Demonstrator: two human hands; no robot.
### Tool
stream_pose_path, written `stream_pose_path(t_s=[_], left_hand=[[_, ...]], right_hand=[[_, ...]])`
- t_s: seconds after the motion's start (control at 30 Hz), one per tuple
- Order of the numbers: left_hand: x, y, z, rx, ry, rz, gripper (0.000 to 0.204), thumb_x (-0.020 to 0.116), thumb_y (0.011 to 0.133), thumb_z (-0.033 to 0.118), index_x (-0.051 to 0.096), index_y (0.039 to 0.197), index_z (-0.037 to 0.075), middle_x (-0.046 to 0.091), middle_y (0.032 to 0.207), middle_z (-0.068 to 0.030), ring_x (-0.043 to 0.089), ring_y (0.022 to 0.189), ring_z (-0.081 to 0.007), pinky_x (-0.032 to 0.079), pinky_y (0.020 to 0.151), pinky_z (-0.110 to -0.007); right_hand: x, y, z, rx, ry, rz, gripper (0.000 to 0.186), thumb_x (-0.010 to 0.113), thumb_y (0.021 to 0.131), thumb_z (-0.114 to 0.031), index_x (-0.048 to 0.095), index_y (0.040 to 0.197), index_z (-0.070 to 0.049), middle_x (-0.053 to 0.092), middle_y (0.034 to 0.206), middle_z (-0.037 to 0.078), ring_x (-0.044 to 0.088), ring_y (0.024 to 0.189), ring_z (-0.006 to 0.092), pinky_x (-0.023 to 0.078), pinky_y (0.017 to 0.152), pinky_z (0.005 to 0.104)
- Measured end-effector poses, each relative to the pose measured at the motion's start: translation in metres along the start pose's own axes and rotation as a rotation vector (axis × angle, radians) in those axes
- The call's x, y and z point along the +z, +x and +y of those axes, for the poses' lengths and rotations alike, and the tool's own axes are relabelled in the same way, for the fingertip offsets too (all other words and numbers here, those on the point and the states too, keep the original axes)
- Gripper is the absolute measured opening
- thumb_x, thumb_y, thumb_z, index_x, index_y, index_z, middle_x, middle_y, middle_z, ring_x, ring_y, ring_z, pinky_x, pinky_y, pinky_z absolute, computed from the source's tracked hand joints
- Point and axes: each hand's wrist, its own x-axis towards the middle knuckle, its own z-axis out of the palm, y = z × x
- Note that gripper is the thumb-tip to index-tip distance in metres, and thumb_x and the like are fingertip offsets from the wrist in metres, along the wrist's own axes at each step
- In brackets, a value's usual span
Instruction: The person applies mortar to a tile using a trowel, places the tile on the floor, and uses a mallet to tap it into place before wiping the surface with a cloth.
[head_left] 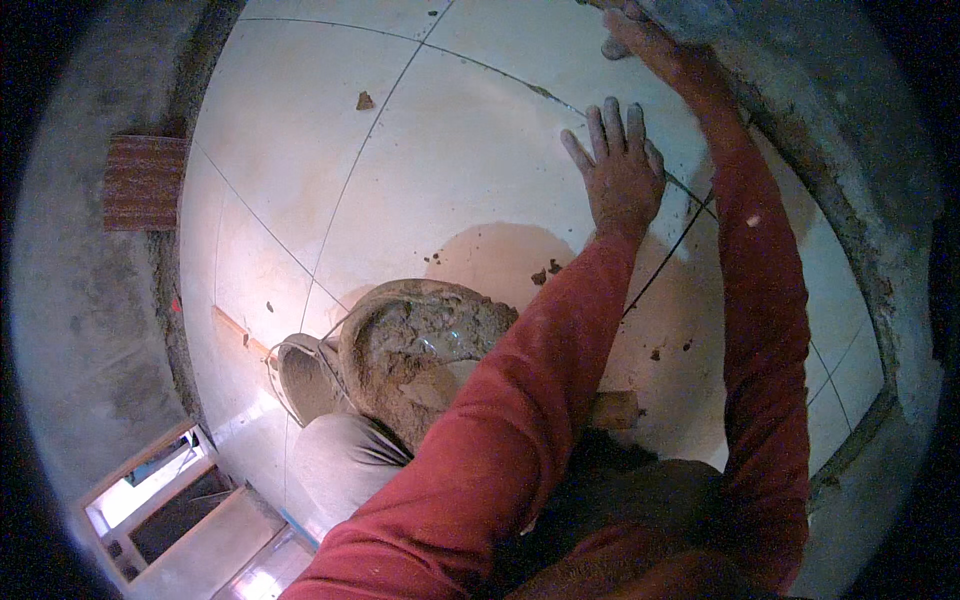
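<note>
My left hand (624, 182) lies flat on a pale floor tile (490, 150), palm down with fingers spread, close to a tile joint. Farther off, by the rough wall edge at the top right, my right hand (650, 45) has its fingers bent. Whatever it may grip there is hidden. Between my left forearm and my knee sits a round basin (385, 292) of wet grey-brown mortar (430, 325), partly covered by the red sleeve. A smaller bucket (308, 385), coated with mortar, leans against the basin's left side.
A small wooden block (614, 410) lies beside my left forearm. Crumbs of mortar (540, 274) and a brown chip (365, 101) are scattered over the tiles. A reddish-brown striped piece (145, 183) rests by the left wall edge. A framed opening (150, 490) shows at lower left.
</note>
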Motion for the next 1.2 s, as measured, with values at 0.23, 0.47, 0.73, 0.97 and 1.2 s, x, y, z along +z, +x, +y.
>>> stream_pose_path(t_s=[0.23, 0.47, 0.73, 0.97, 1.2], left_hand=[[0.002, 0.002, -0.001, -0.017, -0.02, -0.067, 0.054, 0.048, 0.099, 0.031, 0.048, 0.149, 0.009, 0.039, 0.158, -0.0214, 0.03, 0.149, -0.0442, 0.011, 0.116, -0.075], [0.002, 0.005, 0.01, 0.026, -0.018, -0.036, 0.052, 0.048, 0.099, 0.03, 0.05, 0.147, 0.009, 0.04, 0.157, -0.0222, 0.031, 0.148, -0.0444, 0.011, 0.115, -0.076], [0.007, -0.001, -0.009, 0.042, 0.036, 0.012, 0.051, 0.049, 0.099, 0.031, 0.052, 0.145, 0.009, 0.044, 0.155, -0.0219, 0.037, 0.144, -0.0467, 0.015, 0.113, -0.077], [0.01, -0.003, -0.008, 0.098, 0.051, 0.042, 0.051, 0.045, 0.1, 0.033, 0.055, 0.143, 0.008, 0.047, 0.154, -0.0221, 0.037, 0.146, -0.0449, 0.012, 0.116, -0.075], [0.01, -0.004, -0.002, 0.106, 0.089, 0.003, 0.051, 0.043, 0.1, 0.033, 0.052, 0.144, 0.009, 0.045, 0.153, -0.0192, 0.035, 0.146, -0.0416, 0.014, 0.113, -0.076]], right_hand=[[-0.007, -0.023, 0.007, 0.082, 0.176, 0.038, 0.039, 0.073, 0.092, -0.029, 0.065, 0.126, -0.01, 0.064, 0.124, 0.011, 0.06, 0.116, 0.0259, 0.047, 0.102, 0.0432], [-0.005, -0.014, 0.039, -0.229, 0.039, 0.214, 0.023, 0.071, 0.094, -0.026, 0.068, 0.107, -0.006, 0.07, 0.11, 0.01, 0.066, 0.1, 0.022, 0.052, 0.094, 0.0394], [-0.044, -0.059, 0.036, -0.456, -0.505, 0.241, 0.02, 0.062, 0.1, -0.015, 0.069, 0.117, -0.006, 0.068, 0.121, 0.01, 0.066, 0.104, 0.028, 0.049, 0.099, 0.0393], [-0.098, -0.093, -0.012, 0.07, -0.017, 0.061, 0.031, 0.063, 0.1, -0.031, 0.071, 0.103, -0.002, 0.071, 0.097, 0.012, 0.066, 0.091, 0.027, 0.049, 0.089, 0.0403], [-0.1, -0.102, 0.062, -0.122, -0.362, -0.105, 0.031, 0.062, 0.1, -0.029, 0.066, 0.091, 0.0, 0.064, 0.084, 0.012, 0.063, 0.082, 0.0253, 0.049, 0.084, 0.0419]])
